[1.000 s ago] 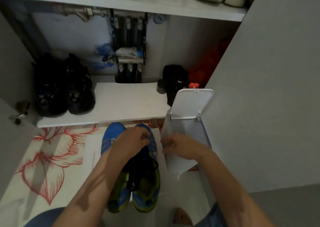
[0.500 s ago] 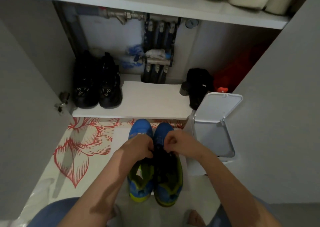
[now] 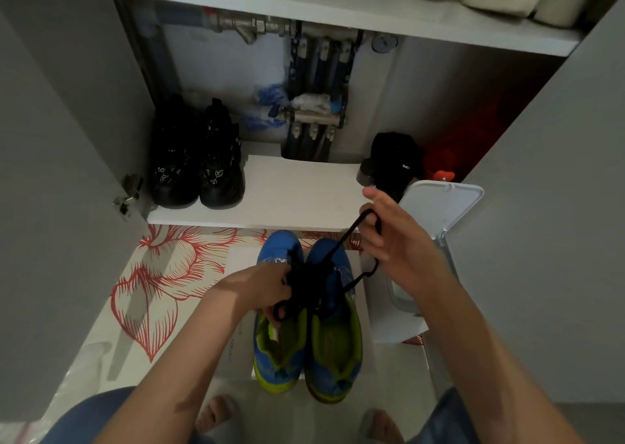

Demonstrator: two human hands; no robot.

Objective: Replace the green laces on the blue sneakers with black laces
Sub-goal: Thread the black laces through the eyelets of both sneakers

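Two blue sneakers (image 3: 333,338) with lime-green linings stand side by side on a white sheet on the floor, toes pointing at the cupboard. A bundle of black laces (image 3: 306,283) lies over their tongues. My left hand (image 3: 267,291) pinches the bundle above the left sneaker. My right hand (image 3: 395,237) is raised to the right of the shoes and holds a loop of black lace, which runs taut down to the bundle. No green laces are visible.
A white bin (image 3: 436,240) with its lid up stands right of the shoes. Black boots (image 3: 196,159) sit on the low white shelf (image 3: 297,196), with a black bag (image 3: 395,159) at its right end. Grey cupboard doors flank both sides. My bare feet (image 3: 216,413) are below.
My right hand has risen up and to the right, drawing a black lace out of the bundle. A second ago it was at the bin. The camera has shifted left.
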